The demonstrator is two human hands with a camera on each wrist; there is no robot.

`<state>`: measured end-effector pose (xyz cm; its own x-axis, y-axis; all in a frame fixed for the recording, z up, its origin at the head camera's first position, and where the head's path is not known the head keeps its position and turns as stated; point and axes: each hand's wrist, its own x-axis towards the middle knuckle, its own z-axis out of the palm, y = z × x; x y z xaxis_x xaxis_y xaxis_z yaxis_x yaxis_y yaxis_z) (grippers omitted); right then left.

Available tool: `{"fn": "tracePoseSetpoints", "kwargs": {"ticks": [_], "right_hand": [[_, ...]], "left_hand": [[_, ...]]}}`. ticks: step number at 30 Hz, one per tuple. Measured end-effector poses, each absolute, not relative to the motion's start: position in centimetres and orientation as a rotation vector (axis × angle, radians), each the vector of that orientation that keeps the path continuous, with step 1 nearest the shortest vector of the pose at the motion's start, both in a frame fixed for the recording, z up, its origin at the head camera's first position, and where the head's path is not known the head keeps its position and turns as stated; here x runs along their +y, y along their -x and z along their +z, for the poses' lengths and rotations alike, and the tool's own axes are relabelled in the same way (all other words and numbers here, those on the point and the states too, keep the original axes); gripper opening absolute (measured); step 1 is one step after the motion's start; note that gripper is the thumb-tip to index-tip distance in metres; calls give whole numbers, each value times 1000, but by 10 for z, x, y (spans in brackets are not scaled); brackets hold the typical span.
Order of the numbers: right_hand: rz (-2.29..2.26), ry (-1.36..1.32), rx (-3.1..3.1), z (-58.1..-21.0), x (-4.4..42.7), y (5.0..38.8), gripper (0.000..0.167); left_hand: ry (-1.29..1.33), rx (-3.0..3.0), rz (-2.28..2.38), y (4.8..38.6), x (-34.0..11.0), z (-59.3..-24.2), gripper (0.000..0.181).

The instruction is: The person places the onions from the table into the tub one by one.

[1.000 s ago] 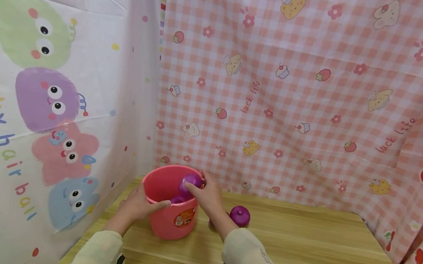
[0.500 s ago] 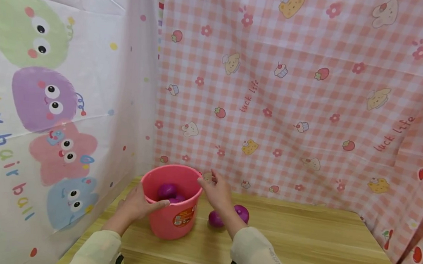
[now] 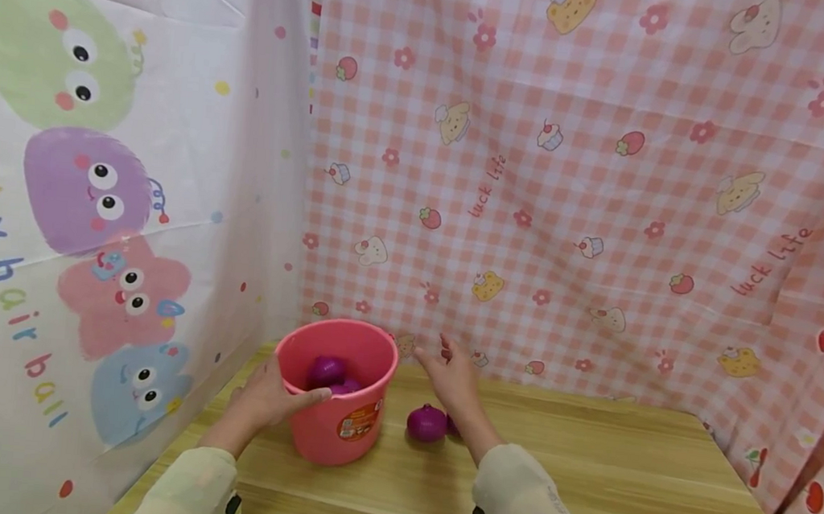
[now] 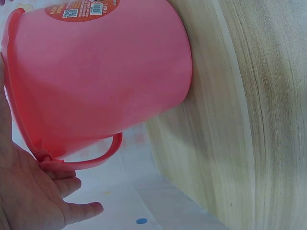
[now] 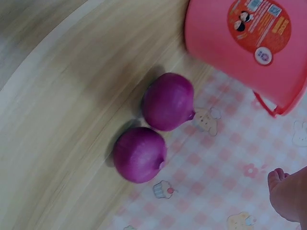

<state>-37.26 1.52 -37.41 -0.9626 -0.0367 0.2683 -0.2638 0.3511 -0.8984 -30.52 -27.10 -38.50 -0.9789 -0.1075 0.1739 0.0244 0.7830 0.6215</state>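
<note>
A pink bucket (image 3: 328, 436) stands upright on the table. Its rim is gripped at the near left by my left hand (image 3: 266, 403), thumb along the edge; in the left wrist view that hand (image 4: 29, 191) lies by the handle joint. Purple onions (image 3: 328, 371) lie inside the bucket, partly hidden by its wall. To the right of the bucket my right hand (image 3: 456, 381) hovers with loose fingers, holding nothing. Beneath it sits a purple onion (image 3: 427, 424), and my forearm mostly covers another. Both onions show side by side in the right wrist view, the upper onion (image 5: 168, 101) nearer the bucket.
The wooden table (image 3: 598, 473) reaches to the right and front. A pink checked curtain (image 3: 578, 181) hangs behind it, and a white cartoon sheet (image 3: 242, 195) hangs along the left side. The bucket's handle (image 4: 96, 163) hangs down outside.
My right hand let go of an onion inside the bucket, came out over the rim and moved right, towards the onions on the table. My left hand has stayed on the rim.
</note>
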Motion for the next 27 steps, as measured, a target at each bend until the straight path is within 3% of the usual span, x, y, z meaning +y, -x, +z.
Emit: {"fn": "tracePoseSetpoints", "kwargs": {"ticks": [6, 13, 27], "right_hand": [[1633, -237, -2411, -385, 31, 380, 78], [1556, -258, -2428, -402, 47, 383, 70], [1420, -211, -2581, -454, 40, 382, 71]], "left_hand": [[-63, -2771, -988, 305, -271, -385, 116], [-80, -2778, -974, 306, -272, -386, 117], [-75, -2771, -979, 305, -272, -387, 116]]}}
